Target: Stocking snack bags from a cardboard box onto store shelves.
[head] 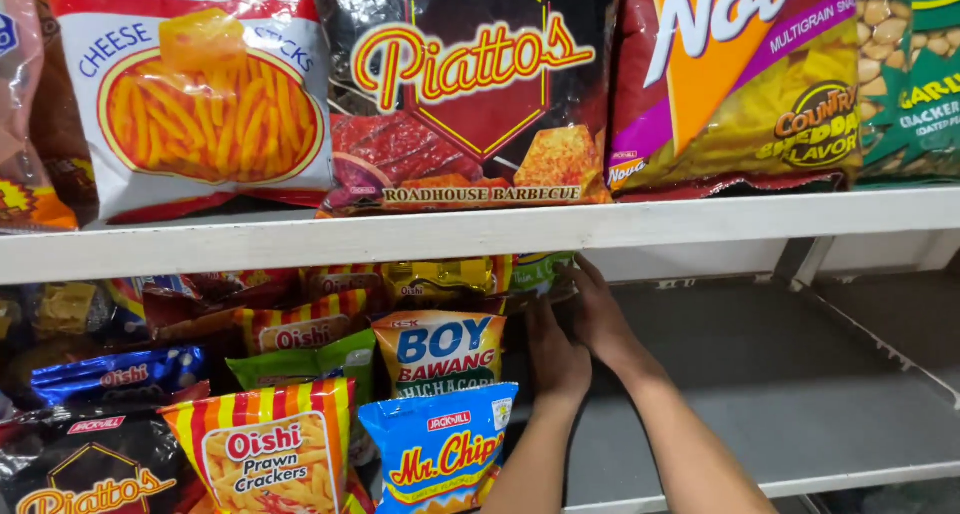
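Fingers of the left hand lie close together and reach up under the white upper shelf, their tips lost in shadow behind the snack bags, so whether they grip anything cannot be told. Just right of it, the right hand stretches its fingers, slightly parted, onto a green and yellow bag at mid-frame, touching its edge. Left of both hands, in the lower centre, stand an orange and blue bag and a blue chip bag. Bare grey lower shelf fills the lower right of the frame.
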